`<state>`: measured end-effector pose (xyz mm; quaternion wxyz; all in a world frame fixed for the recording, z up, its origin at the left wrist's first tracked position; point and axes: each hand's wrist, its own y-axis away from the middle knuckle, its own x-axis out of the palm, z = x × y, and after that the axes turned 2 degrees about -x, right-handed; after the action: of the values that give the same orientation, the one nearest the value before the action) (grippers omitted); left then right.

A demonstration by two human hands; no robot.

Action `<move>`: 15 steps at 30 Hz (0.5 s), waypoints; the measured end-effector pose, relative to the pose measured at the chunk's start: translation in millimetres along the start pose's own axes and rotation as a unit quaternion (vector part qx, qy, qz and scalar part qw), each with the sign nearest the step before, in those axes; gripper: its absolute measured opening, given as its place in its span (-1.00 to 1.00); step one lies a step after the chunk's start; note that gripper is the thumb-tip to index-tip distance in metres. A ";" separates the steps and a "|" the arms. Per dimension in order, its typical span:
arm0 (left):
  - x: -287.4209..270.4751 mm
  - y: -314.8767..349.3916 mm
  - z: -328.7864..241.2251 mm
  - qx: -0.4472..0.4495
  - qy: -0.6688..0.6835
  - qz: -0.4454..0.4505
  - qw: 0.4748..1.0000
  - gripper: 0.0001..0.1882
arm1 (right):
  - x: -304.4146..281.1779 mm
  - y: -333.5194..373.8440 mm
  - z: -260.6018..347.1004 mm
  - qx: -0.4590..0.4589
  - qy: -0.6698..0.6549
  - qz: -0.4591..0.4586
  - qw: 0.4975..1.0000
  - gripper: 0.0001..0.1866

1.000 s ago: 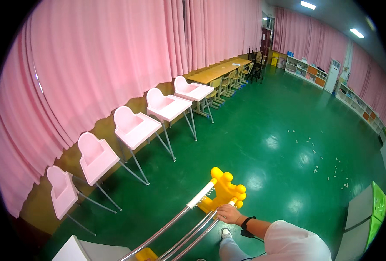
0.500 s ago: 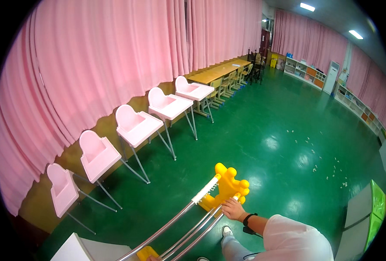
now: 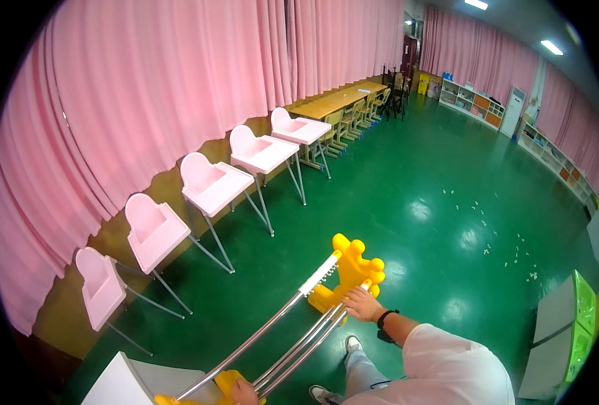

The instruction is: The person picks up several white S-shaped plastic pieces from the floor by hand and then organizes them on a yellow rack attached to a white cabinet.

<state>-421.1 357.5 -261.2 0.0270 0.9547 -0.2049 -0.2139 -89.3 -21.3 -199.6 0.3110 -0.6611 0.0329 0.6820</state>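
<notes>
Rack (image 3: 355, 271) under apparent steadying, with right hand (image 3: 362, 304) clamped on its far end, left hand (image 3: 244, 392) by its near end, grip unclear, next calling for level support.

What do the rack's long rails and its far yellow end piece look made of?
Long rails: probably polished metal, with bright, mirror-like streaks along them. Far yellow end piece: likely moulded plastic, smooth and slightly glossy, given its rounded knobs and even colour.
</notes>
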 end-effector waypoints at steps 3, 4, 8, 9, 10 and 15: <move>-8.5 -4.0 16.8 -0.011 0.036 0.002 0.999 -0.59 | -17.1 1.9 9.7 -0.054 0.026 0.055 0.997 -0.52; -12.0 -2.2 14.4 0.010 0.007 0.006 1.000 -0.58 | -19.0 -0.9 5.3 -0.057 0.026 0.051 0.997 -0.52; -3.8 0.2 -1.0 -0.026 0.013 0.046 0.999 -0.55 | -21.4 -8.7 -24.9 -0.173 0.010 0.162 0.971 -0.33; -3.7 3.4 -5.7 -0.044 0.014 0.059 0.997 -0.54 | -21.1 -12.2 -30.2 -0.174 0.023 0.206 0.963 -0.32; -2.8 1.4 -2.1 -0.036 0.017 0.027 0.999 -0.50 | -21.3 -22.1 -28.0 -0.183 0.042 0.244 0.951 -0.31; -5.5 0.7 -5.1 -0.006 -0.043 0.035 0.998 -0.52 | -16.2 -30.2 -27.8 -0.152 0.034 0.323 0.934 -0.46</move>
<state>-423.7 358.8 -254.3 0.0316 0.9368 -0.2376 -0.2550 -51.8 -15.9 -177.0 -0.0313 -0.6767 0.1512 0.7199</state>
